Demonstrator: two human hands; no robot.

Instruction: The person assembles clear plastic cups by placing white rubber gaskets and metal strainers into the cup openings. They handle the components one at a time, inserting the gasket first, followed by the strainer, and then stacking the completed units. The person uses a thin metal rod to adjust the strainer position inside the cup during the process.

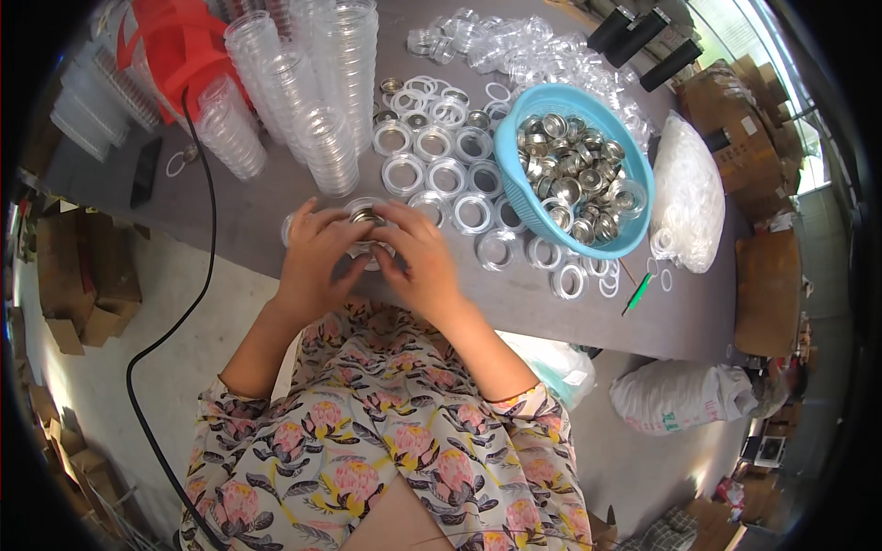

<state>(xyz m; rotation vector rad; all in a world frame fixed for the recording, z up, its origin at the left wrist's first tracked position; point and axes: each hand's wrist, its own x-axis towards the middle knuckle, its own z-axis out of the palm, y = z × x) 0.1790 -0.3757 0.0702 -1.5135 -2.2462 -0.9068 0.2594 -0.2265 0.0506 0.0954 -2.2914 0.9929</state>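
My left hand [315, 253] and my right hand [423, 266] meet at the near edge of the table, fingers curled in from both sides. Between their fingertips is a small round metal cap [365, 214], with a clear round plastic piece around or under it; the fingers partly hide both. Just beyond my right hand lie rows of clear plastic rings [446, 177], some with metal caps among them. To their right, a light blue basket [525, 209] holds many loose metal caps [571, 158]. Tall stacks of clear plastic cups [329, 151] stand beyond my left hand.
Loose clear plastic parts [524, 50] heap at the back. Right of the basket are a full plastic bag [694, 197] and a green pen-like tool [636, 294]. Red plastic [175, 55] sits among the cups. A black cable [213, 216] hangs at left. Black cylinders [669, 64] stand back right.
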